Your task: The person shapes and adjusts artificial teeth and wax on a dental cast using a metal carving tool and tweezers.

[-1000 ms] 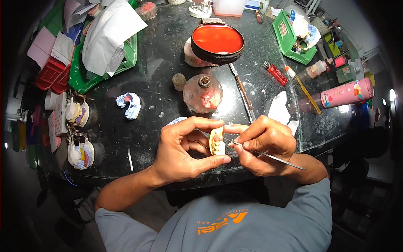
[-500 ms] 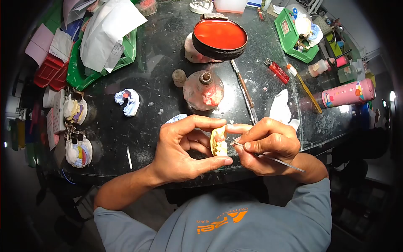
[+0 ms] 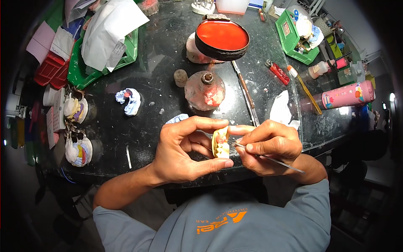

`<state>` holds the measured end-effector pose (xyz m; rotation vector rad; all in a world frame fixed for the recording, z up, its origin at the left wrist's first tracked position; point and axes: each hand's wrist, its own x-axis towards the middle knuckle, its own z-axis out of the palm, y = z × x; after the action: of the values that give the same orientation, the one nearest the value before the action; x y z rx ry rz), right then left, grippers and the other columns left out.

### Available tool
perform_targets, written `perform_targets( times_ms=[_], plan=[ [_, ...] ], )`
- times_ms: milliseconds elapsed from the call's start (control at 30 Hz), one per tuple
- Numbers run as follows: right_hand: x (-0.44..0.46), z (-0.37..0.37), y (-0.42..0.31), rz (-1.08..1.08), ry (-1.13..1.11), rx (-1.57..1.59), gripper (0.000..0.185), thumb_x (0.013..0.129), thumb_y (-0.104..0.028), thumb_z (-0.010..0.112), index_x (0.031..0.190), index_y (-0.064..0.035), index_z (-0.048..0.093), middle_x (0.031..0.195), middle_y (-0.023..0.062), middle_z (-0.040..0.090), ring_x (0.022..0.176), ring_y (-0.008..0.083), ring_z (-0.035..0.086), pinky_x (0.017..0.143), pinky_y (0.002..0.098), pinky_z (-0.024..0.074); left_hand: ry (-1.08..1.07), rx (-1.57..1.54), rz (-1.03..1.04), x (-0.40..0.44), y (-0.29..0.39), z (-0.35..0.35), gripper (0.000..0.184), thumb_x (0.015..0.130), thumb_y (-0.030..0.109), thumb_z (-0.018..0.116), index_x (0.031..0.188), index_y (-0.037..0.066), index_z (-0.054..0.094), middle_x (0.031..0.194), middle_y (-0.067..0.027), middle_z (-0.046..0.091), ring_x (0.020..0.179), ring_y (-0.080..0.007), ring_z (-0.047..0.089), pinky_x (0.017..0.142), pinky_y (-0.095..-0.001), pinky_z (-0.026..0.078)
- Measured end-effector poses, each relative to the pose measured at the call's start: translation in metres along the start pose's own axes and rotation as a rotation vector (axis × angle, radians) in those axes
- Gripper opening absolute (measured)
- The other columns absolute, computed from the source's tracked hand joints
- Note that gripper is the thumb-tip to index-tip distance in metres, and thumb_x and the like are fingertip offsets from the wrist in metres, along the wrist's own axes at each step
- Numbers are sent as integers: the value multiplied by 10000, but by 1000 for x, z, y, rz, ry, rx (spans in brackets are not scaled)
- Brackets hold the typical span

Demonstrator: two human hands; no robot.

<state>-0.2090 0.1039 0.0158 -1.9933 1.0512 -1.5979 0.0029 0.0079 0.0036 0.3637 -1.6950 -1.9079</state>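
Observation:
Between the thumb and fingers of my left hand [image 3: 182,145] is a yellow dental model [image 3: 220,144] with teeth and a pinkish patch, its toothed side turned to the right. My right hand [image 3: 270,147] pinches a thin metal dental instrument [image 3: 279,162] like a pen. The tip of this instrument is close to the model's right side; I cannot tell whether it touches. A fingertip of my right hand reaches over to the top of the model. Behind my left hand, a blue-and-white piece [image 3: 178,118] is partly hidden.
Ahead stand a glass spirit burner [image 3: 205,94] and a pan of red wax [image 3: 222,35]. A long brown-handled tool [image 3: 245,90], a red lighter [image 3: 278,72] and a yellow brush [image 3: 305,88] lie right. Left are a blue-white dental cast [image 3: 131,103] and articulated models [image 3: 78,150].
The view has shifted very slightly. The dental model is turned a little in my left hand, showing more of its toothed side. Both hands keep their hold.

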Motion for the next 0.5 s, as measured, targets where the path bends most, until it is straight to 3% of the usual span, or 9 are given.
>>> perform_targets(
  times_ms=[500],
  plan=[
    [2, -1, -1, -8, -14, -12, 313, 789, 151, 755, 1034, -24, 669, 864, 123, 671, 785, 179, 713, 902, 497, 642, 13, -41, 6, 0, 2, 2, 613, 774, -19, 883, 1309, -68, 588, 1128, -148, 707, 943, -165, 745, 804, -277, 654]
  ],
)
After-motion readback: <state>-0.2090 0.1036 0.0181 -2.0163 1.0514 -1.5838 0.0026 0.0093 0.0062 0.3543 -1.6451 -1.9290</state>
